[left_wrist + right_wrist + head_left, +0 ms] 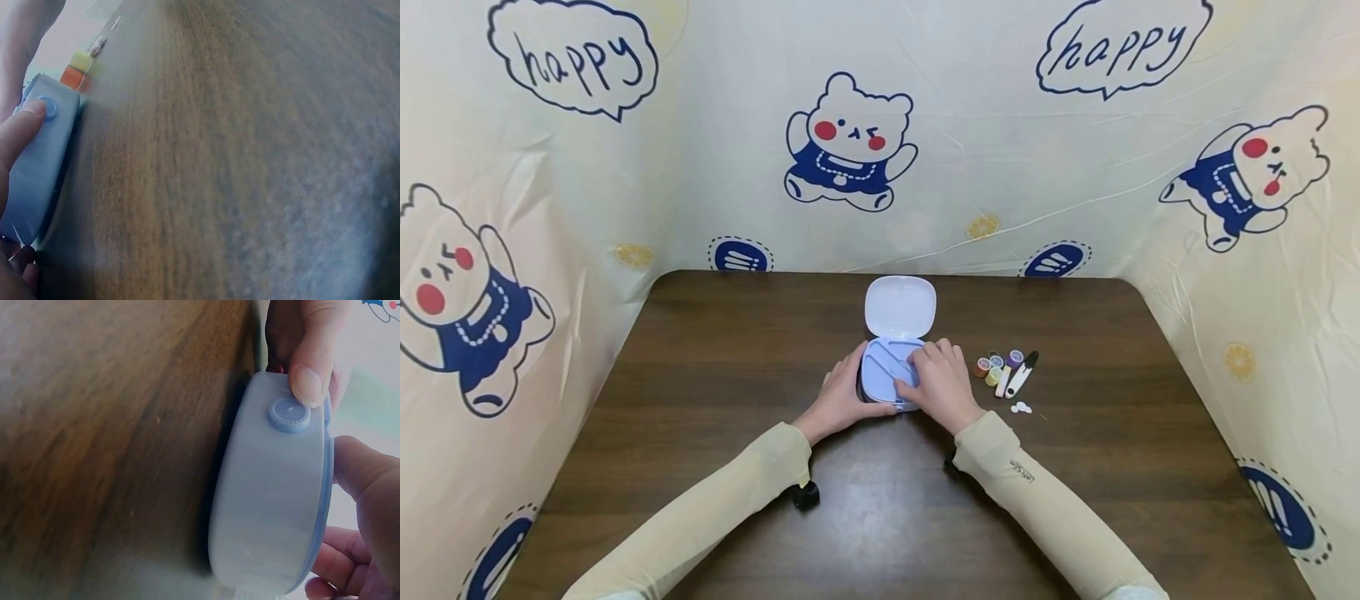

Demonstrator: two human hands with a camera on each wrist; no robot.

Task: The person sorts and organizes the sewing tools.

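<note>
A sewing-kit box (269, 500) with a round blue button on its front stands on the table, its pale lid (900, 307) tipped back. Inside the top lies a blue divided tray (880, 371). My left hand (842, 396) grips the box from the left, thumb across the front beside the button (289, 414) and fingers along the far side. Over the tray's right half, my right hand (943, 383) has its thumb and curled fingers on the tray; in the right wrist view its thumb is at the rim. Part of the tray is hidden beneath that hand.
Right of the box lie several small thread spools (995, 364) and black-and-white thread snips (1022, 375). Small white pieces (1021, 407) sit nearer me. A printed cloth (850, 242) surrounds the brown table (737, 333) at the back and sides.
</note>
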